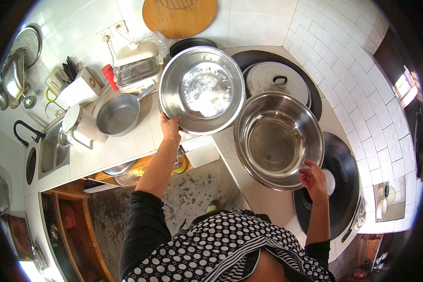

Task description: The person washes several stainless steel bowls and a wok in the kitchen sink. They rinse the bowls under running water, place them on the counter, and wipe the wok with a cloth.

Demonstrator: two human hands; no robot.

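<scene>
My left hand [170, 127] grips the lower-left rim of a shiny stainless steel basin [206, 123]. That basin is tilted, its inside facing me, over the back corner of the counter. A second, deeper stainless steel basin [273, 146] is just to its right, overlapping it slightly in view. My right hand [315, 179] is at the second basin's lower-right rim, several slightly parted fingers reaching over the inner wall. Whether these fingers grip the rim or only touch it is unclear. The second basin's underside is hidden, so what it rests on cannot be seen.
Behind the basins is a large lidded wok [268, 75]; a black wok lid [338, 204] lies right. Leftward stand a grey saucepan [118, 114], white pitcher [79, 125], electric cooker [137, 68] and sink [54, 149]. A drawer [144, 164] juts out below the counter.
</scene>
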